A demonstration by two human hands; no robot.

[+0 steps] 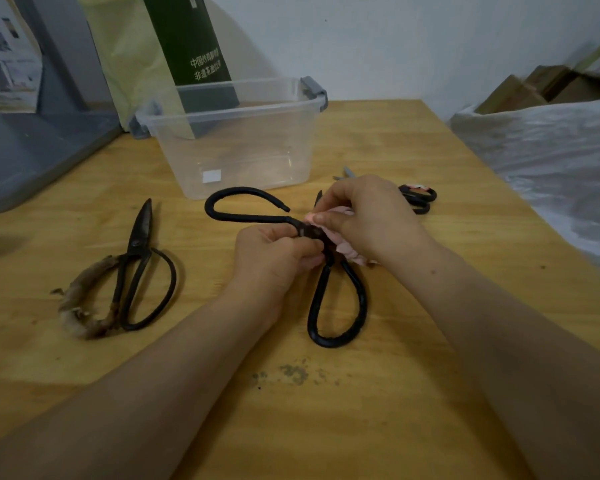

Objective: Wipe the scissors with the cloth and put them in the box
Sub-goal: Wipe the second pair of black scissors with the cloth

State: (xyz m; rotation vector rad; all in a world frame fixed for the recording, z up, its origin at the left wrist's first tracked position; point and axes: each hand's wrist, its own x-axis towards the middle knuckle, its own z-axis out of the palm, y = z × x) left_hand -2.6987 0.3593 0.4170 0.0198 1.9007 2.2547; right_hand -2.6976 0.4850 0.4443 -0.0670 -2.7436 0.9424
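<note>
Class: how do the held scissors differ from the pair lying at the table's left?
The held scissors are open; the lying scissors are closed. The left hand and right hand, with pink cloth, grip the held scissors; the lying scissors lie untouched. Only the lying scissors have a brown-wrapped handle; the held scissors' are bare. Both have loop handles.

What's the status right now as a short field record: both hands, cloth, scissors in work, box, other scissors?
left hand: grips the large black scissors near the pivot
right hand: pinches the pink cloth against the blades
scissors in work: handles spread wide
box: clear, lid off, behind the hands, no scissors inside
waiting on the table: old scissors at the left, small scissors behind the right hand
</note>
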